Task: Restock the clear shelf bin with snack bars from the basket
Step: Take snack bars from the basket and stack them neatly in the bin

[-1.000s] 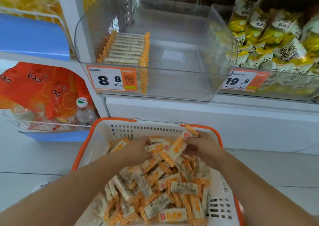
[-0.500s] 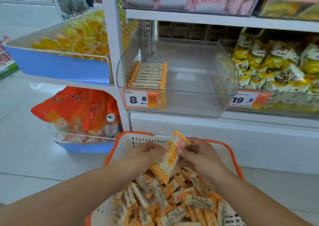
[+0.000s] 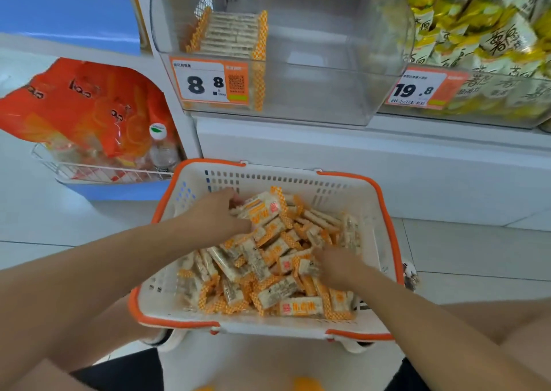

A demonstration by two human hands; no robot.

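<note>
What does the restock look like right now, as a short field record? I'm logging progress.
bin: clear shelf bin, mostly bare
stocked: one neat row of bars at its left side
basket: white and orange basket below the shelf, piled with loose snack bars
left hand: left hand grips a small bundle of bars
right hand: right hand reaches into the pile; grip unclear
price tag: 8.8

Bare forearms, no sleeves showing; seemingly dark shorts (image 3: 125, 369) at the legs.
</note>
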